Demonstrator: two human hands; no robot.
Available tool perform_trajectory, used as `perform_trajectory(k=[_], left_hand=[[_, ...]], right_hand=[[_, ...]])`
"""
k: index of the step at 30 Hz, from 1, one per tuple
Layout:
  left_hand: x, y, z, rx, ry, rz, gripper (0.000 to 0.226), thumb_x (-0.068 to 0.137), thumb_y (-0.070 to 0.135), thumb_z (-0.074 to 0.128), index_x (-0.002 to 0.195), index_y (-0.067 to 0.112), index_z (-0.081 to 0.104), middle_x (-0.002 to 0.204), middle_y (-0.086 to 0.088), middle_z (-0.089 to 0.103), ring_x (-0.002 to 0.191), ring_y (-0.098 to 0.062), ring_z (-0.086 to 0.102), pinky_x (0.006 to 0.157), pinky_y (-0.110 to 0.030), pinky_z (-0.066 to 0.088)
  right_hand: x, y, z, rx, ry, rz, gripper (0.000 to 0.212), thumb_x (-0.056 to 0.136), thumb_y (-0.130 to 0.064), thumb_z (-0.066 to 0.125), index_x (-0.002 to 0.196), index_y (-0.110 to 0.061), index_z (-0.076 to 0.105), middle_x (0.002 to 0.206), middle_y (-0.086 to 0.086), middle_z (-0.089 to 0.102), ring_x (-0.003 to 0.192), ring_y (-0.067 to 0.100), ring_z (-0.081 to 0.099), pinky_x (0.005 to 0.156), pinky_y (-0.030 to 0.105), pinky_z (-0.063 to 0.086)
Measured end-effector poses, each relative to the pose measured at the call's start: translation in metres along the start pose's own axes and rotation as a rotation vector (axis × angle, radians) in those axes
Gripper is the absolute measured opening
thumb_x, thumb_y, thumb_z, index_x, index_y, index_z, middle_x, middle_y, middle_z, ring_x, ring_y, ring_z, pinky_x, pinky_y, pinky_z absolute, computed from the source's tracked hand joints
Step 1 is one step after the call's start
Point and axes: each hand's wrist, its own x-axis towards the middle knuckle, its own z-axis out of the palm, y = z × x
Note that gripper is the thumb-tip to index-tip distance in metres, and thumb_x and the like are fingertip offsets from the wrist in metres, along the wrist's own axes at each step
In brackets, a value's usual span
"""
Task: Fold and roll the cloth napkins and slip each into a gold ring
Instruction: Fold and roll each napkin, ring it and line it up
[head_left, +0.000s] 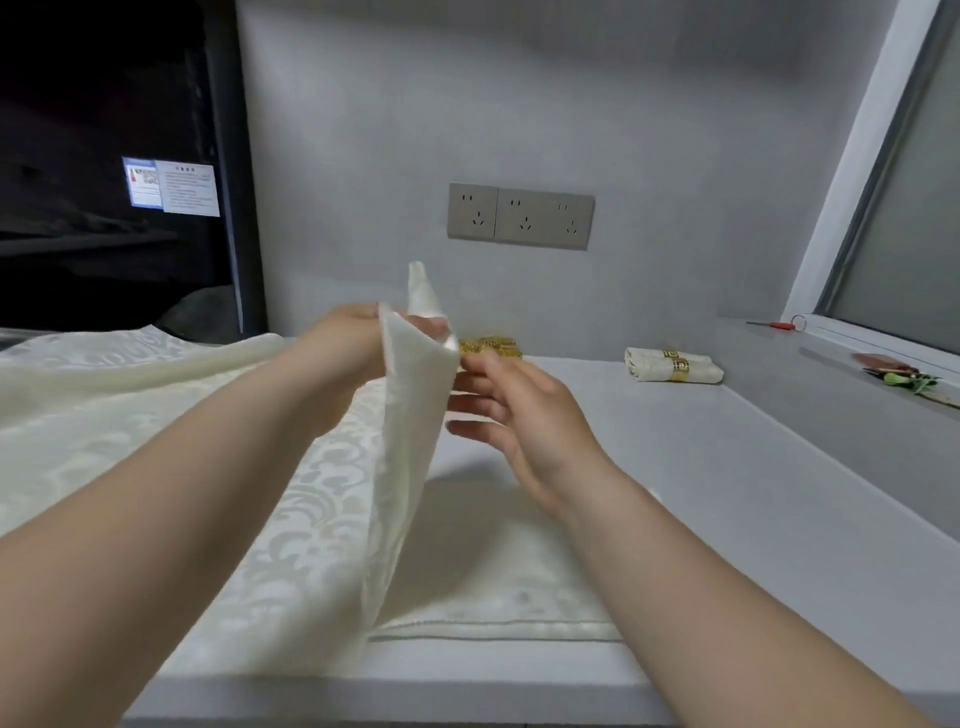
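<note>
A cream patterned napkin (405, 467) is lifted off the grey counter, its lower part still lying flat in front of me. My left hand (358, 332) grips its raised top edge, with one corner sticking up above the fingers. My right hand (498, 410) is beside the napkin's right face with straight, spread fingers; its fingertips are at the cloth's edge. Behind the hands lies a small heap of gold rings (491, 347). At the back right rests a finished rolled napkin (672, 365) with a gold ring round its middle.
More cream napkin cloth (104, 395) is spread over the left of the counter (727, 493). A wall with sockets (519, 215) stands behind. On the window sill at right lie a red-handled tool (776, 325) and a flower sprig (909, 382).
</note>
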Motion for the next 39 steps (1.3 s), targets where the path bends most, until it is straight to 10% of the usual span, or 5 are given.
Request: perform_trajectory(k=[6, 12, 21, 28, 39], left_hand=[[-0.012, -0.004, 0.063, 0.132, -0.165, 0.111, 0.028, 0.095, 0.037, 0.044, 0.087, 0.019, 0.063, 0.084, 0.011, 0.059, 0.073, 0.003, 0.051, 0.047, 0.006, 0.031], [-0.024, -0.032, 0.095, 0.346, -0.536, 0.002, 0.033, 0.094, 0.038, 0.044, 0.126, 0.031, 0.049, 0.128, 0.011, 0.05, 0.117, -0.006, 0.047, 0.096, -0.017, 0.034], [-0.029, -0.074, 0.08, 0.851, -0.632, 0.214, 0.049, 0.097, 0.037, 0.035, 0.142, 0.02, 0.031, 0.152, 0.01, 0.018, 0.14, -0.004, 0.014, 0.102, -0.009, 0.01], [-0.037, -0.1, 0.049, 0.957, -0.655, 0.118, 0.126, 0.042, 0.098, 0.005, 0.145, 0.028, 0.023, 0.145, 0.024, 0.006, 0.139, 0.002, 0.0, 0.101, -0.009, 0.001], [-0.045, -0.117, 0.046, 1.123, -0.613, 0.217, 0.149, 0.018, 0.087, -0.033, 0.147, 0.026, 0.01, 0.155, 0.013, -0.001, 0.14, 0.001, -0.006, 0.102, -0.011, -0.011]], right_hand=[[-0.004, -0.029, -0.055, -0.093, -0.039, 0.213, 0.048, 0.091, -0.055, 0.034, 0.089, -0.019, 0.066, 0.084, 0.0, 0.07, 0.074, 0.016, 0.065, 0.063, 0.028, 0.053], [-0.018, -0.02, -0.104, -0.295, 0.092, 0.382, 0.014, 0.091, -0.017, 0.05, 0.085, -0.009, 0.059, 0.07, 0.006, 0.063, 0.059, 0.017, 0.061, 0.048, 0.02, 0.048], [-0.041, 0.013, -0.141, -0.689, 0.187, 0.553, 0.04, 0.088, -0.008, 0.051, 0.052, -0.014, 0.033, 0.036, -0.003, 0.035, 0.03, 0.011, 0.031, 0.036, 0.014, 0.024], [-0.049, 0.027, -0.146, -0.842, 0.214, 0.579, 0.038, 0.083, -0.01, 0.047, 0.057, -0.018, 0.021, 0.049, -0.003, 0.023, 0.032, 0.011, 0.019, 0.032, 0.013, 0.016], [-0.047, 0.037, -0.143, -1.194, 0.165, 0.492, 0.012, 0.087, -0.021, 0.055, 0.088, -0.014, 0.045, 0.085, -0.002, 0.045, 0.075, 0.014, 0.045, 0.059, 0.021, 0.033]])
